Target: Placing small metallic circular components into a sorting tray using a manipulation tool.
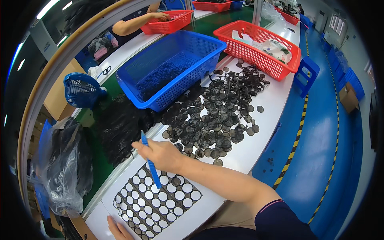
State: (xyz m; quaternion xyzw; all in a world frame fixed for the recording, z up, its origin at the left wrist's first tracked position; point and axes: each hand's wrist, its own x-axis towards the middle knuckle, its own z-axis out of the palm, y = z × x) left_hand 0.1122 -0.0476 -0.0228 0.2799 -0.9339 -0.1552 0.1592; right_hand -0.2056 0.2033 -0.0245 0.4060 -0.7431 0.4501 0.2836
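Note:
My right hand (pixel 165 155) is closed round a slim blue pen-like tool (pixel 153 173). Its lower end reaches down over a thin dark sheet (pixel 170 196) with rows of round openings, through which the white tabletop shows. A few of the openings still have dark discs in them. At the sheet's near left corner lies my left hand (pixel 119 230), fingers stretched out and only partly in view. Just beyond my right hand spreads a heap of loose dark translucent discs (pixel 212 124). Left of that heap is a pile of black stringy mesh material (pixel 120 130).
A blue basket (pixel 188 82) with black pieces and a red basket (pixel 286 75) with plastic bags stand beyond the heap. A blue fan (pixel 81 90) and a clear bag (pixel 66 168) are at left. Across the table, a person's hand (pixel 161 16) reaches into another red basket (pixel 176 26).

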